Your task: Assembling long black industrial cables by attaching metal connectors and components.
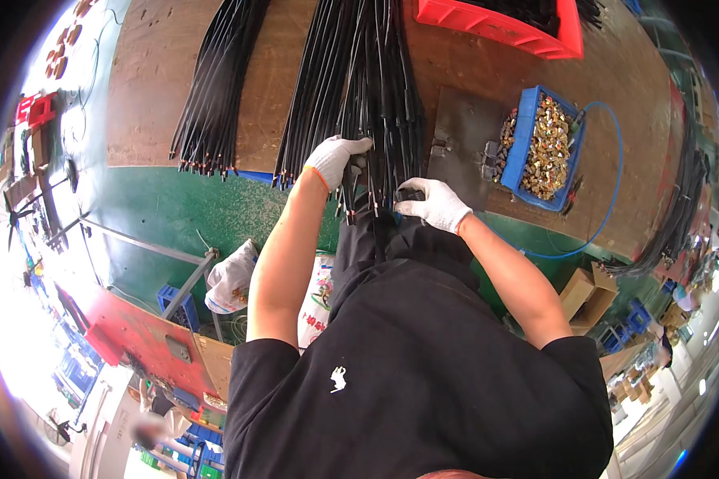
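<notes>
My left hand (335, 161), in a white knit glove with an orange cuff, is closed around black cables at the near end of a large bundle (375, 88). The bundle lies lengthwise over the table, its copper-coloured tips hanging past the near edge by my lap. To the right of these tips, my right hand (439, 206), also in a white glove, pinches a small black block-shaped piece (409, 195). My fingers partly cover that piece, so its exact kind does not show. How many cables my left hand holds is hidden.
Another black cable bundle (220, 88) lies on the brown table (156, 88) at left. At right, a blue tray (522, 132) holds brass-coloured fittings, with small black pieces (492, 162) beside it. A blue hose (620, 160) curves past it. A red crate (495, 22) stands farther back.
</notes>
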A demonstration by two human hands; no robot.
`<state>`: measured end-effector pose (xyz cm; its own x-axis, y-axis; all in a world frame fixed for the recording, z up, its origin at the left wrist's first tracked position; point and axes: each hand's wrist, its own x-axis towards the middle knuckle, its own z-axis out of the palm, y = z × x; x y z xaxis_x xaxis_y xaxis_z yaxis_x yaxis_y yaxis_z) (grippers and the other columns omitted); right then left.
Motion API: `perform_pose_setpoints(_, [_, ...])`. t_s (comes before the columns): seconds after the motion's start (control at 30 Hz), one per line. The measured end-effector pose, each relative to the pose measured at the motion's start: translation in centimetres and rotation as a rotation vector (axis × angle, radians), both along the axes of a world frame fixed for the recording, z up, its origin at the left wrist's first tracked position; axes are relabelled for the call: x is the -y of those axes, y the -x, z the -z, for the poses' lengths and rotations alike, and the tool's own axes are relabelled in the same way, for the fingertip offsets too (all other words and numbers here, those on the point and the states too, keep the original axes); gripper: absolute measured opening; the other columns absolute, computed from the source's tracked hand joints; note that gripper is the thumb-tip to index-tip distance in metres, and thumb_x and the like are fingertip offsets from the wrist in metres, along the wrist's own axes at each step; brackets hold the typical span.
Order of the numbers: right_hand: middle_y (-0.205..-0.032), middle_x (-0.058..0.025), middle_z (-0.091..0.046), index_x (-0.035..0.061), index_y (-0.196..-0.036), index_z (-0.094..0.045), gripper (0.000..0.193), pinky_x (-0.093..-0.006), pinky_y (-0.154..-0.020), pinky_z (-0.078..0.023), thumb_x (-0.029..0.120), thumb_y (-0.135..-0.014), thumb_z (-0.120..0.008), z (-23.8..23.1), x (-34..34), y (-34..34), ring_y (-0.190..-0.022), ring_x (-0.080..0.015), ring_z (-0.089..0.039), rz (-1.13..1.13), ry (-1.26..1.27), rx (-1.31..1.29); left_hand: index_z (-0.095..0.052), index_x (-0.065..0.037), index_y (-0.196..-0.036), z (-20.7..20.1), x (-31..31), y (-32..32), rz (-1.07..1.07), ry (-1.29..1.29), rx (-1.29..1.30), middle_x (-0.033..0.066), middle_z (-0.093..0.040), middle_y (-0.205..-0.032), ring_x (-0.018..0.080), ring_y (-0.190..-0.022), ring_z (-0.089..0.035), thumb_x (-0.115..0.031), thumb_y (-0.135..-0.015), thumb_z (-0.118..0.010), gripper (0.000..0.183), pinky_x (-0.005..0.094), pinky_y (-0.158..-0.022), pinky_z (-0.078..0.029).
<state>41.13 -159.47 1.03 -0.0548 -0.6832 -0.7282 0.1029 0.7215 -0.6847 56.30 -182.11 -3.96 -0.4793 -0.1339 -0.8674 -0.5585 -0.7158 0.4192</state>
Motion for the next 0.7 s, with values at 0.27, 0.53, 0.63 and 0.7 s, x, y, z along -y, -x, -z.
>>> perform_pose_setpoints(0.27, [-0.118,-0.0196,-0.075,0.0003,-0.128,-0.07,0.058,-0.0391,-0.099,-0.053,0.033,-0.083,-0.083,-0.9,-1.0,0.1,-0.11,-0.031,-0.071,-0.261,-0.034,-0.152,-0.07,-0.003,-0.104,-1.7,-2.1,0.7,-0.246,-0.024,-0.065,0.0057,-0.07,-0.089,0.0158,-0.072,-0.067,-0.017,-0.097,-0.076,0.017,0.0319,-0.064,-0.061])
perform_pose_setpoints(0.53, [-0.13,-0.0237,-0.071,-0.0008,-0.133,-0.068,0.065,-0.0396,-0.108,-0.05,0.035,-0.082,-0.083,-2.7,-0.8,0.5,-0.123,-0.0348,-0.068,-0.334,-0.079,-0.125,-0.069,-0.002,-0.104,-2.1,-2.8,1.2,-0.266,0.025,-0.087,0.007,-0.07,-0.091,0.0166,-0.074,-0.067,-0.013,-0.098,-0.073,0.014,0.0316,-0.066,-0.062])
perform_pose_setpoints(0.63, [-0.13,-0.024,-0.071,-0.0022,-0.134,-0.067,0.066,-0.0397,-0.108,-0.05,0.035,-0.081,-0.083,-2.6,-0.8,0.6,-0.123,-0.035,-0.068,-0.371,-0.061,-0.152,-0.069,-0.002,-0.104,-2.1,-3.0,1.5,-0.255,0.05,-0.057,0.0069,-0.07,-0.091,0.0164,-0.074,-0.067,-0.013,-0.098,-0.073,0.013,0.0314,-0.066,-0.061])
perform_pose_setpoints(0.7, [-0.125,-0.0237,-0.073,-0.0033,-0.132,-0.068,0.064,-0.0386,-0.105,-0.051,0.034,-0.083,-0.083,-2.6,-0.6,0.4,-0.118,-0.0321,-0.07,-0.379,-0.023,-0.158,-0.07,-0.002,-0.104,-2.1,-3.1,1.5,-0.284,0.045,-0.069,0.0064,-0.07,-0.09,0.0162,-0.073,-0.067,-0.013,-0.097,-0.075,0.014,0.0313,-0.066,-0.062])
